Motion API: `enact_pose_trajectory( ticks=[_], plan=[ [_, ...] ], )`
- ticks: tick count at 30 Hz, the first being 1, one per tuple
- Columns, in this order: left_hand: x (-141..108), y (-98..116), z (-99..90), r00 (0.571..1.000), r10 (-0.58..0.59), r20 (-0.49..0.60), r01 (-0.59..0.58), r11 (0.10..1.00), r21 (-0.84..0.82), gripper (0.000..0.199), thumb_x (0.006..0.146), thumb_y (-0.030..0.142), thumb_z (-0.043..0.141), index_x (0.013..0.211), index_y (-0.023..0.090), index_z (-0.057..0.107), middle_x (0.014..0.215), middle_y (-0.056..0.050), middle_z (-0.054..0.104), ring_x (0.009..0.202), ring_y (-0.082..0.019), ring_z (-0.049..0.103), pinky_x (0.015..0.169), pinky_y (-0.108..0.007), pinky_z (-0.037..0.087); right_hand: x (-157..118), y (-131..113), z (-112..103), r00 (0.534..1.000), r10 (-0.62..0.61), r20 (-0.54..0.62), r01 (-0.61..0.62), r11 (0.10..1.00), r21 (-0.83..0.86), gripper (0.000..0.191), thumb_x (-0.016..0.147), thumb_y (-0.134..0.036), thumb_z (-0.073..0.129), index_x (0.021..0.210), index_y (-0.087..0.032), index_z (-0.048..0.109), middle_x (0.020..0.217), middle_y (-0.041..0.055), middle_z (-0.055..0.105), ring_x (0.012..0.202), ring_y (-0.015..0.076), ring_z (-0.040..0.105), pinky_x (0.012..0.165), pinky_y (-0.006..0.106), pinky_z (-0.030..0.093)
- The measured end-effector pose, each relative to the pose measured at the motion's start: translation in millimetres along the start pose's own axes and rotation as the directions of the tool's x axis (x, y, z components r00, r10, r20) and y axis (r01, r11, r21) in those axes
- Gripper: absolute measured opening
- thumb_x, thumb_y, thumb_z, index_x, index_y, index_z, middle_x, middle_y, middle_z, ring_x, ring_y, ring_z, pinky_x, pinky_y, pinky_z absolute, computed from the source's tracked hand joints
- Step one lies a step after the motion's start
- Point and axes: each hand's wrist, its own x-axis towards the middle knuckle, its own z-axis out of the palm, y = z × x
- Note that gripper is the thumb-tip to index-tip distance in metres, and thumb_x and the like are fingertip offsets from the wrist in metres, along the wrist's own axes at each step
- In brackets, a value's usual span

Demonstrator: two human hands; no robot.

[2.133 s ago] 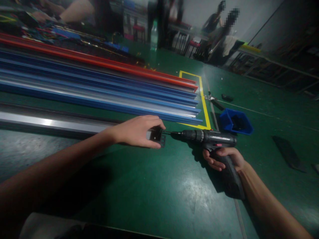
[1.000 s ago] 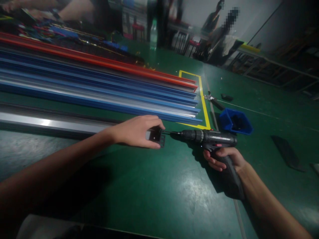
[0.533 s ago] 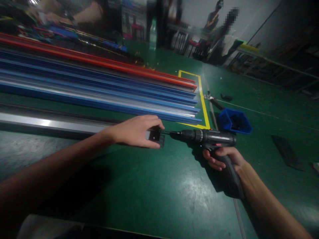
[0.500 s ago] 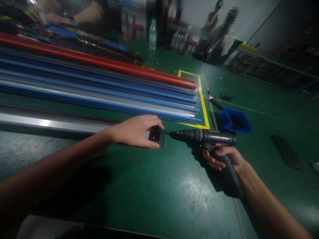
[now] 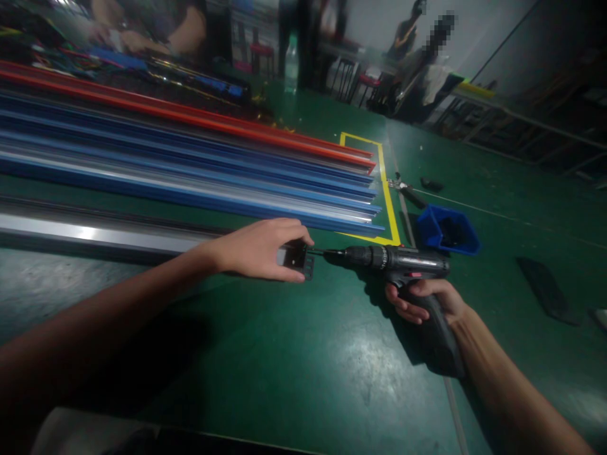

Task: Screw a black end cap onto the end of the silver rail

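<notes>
My right hand [image 5: 427,303] is wrapped round the grip of a black cordless drill [image 5: 403,260], which lies level and points left. Its long bit [image 5: 322,252] reaches the upper part of a small black end cap [image 5: 308,265]. That cap sits at the right end of a silver-and-black metal profile [image 5: 118,235]. My left hand [image 5: 265,249] grips the profile's end and the cap, thumb below and fingers above. Part of the profile is hidden under this hand and forearm. Whether the bit sits in a screw is too small to tell.
Blue metal profiles [image 5: 213,183] and a red one [image 5: 190,104] lie behind, ending inside a yellow tape outline [image 5: 391,215]. To the right are a blue bin [image 5: 429,230] with dark parts and a dark flat object [image 5: 543,287]. A bottle [image 5: 291,66] and another person's arms [image 5: 184,35] are farther back.
My two hands, the drill and the cap stay almost where they were. At the back, the other person's hands and arms have shifted slightly to the right.
</notes>
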Motion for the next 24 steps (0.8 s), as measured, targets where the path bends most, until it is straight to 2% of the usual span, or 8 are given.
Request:
enact_pose_trajectory(
  ticks=[14, 24],
  plan=[
    [0.2, 0.0, 0.7, 1.0, 0.002, -0.003, -0.002, 1.0, -0.002, 0.059, 0.083, 0.057, 0.076, 0.128, 0.022, 0.062, 0.124, -0.007, 0.065, 0.113, -0.023, 0.063, 0.096, -0.034, 0.048, -0.7, 0.6, -2.0, 1.0, -0.008, 0.028, 0.008, 1.0, 0.001, 0.031, 0.088, -0.019, 0.06, 0.108, 0.0, 0.073, 0.085, 0.011, 0.069, 0.048, 0.0039, 0.046, 0.053, 0.02, 0.049],
    [-0.3, -0.5, 0.5, 1.0, 0.005, -0.008, -0.005, 1.0, 0.003, 0.059, 0.082, 0.057, 0.076, 0.127, 0.022, 0.062, 0.123, -0.007, 0.066, 0.111, -0.024, 0.064, 0.094, -0.033, 0.048, -0.6, -0.3, -0.4, 1.0, -0.003, 0.006, 0.003, 1.0, -0.025, 0.029, 0.086, -0.02, 0.062, 0.105, -0.001, 0.074, 0.082, 0.0098, 0.069, 0.045, 0.0042, 0.046, 0.051, 0.02, 0.048]
  ],
)
